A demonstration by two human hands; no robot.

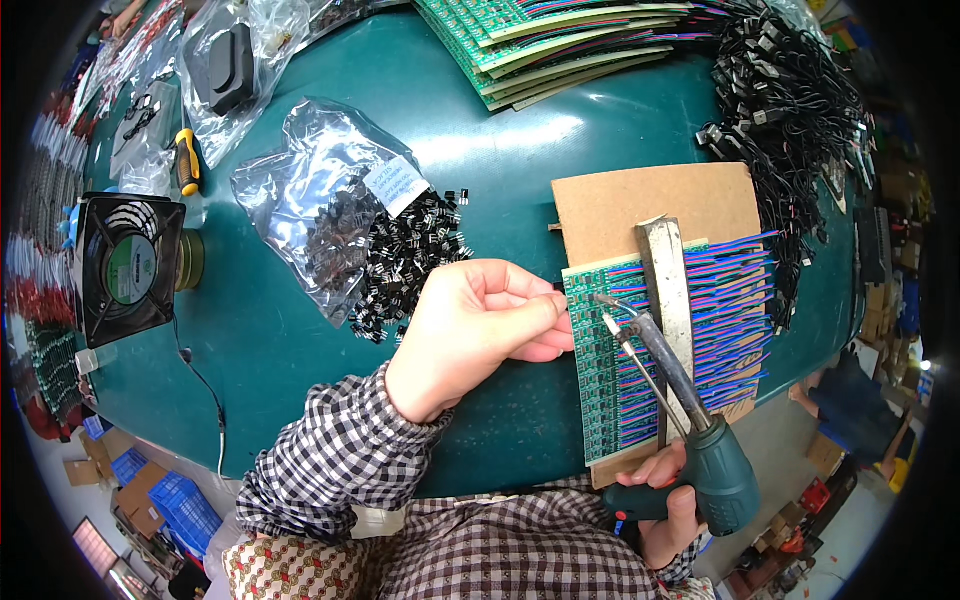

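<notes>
My left hand [480, 320] is closed in a pinch at the left edge of a green circuit board panel [590, 400]. A small black part [559, 287] shows at its fingertips, partly hidden. My right hand [668, 500] grips a dark green soldering gun [728, 475] whose bent tip and thin feed tube reach over the panel near the left fingertips. Rows of blue, red and black wires [735, 320] run off the panel's right side. A worn metal bar [664, 265] lies across them. Underneath is a cardboard sheet [650, 195].
Left of the panel, small black connectors [415, 250] spill from a clear plastic bag [310, 150]. A black fan [130, 265] and a yellow-black screwdriver [187, 162] are at the left. Stacked circuit boards [500, 60] and bundled black cables [790, 110] line the far side of the green table [500, 430].
</notes>
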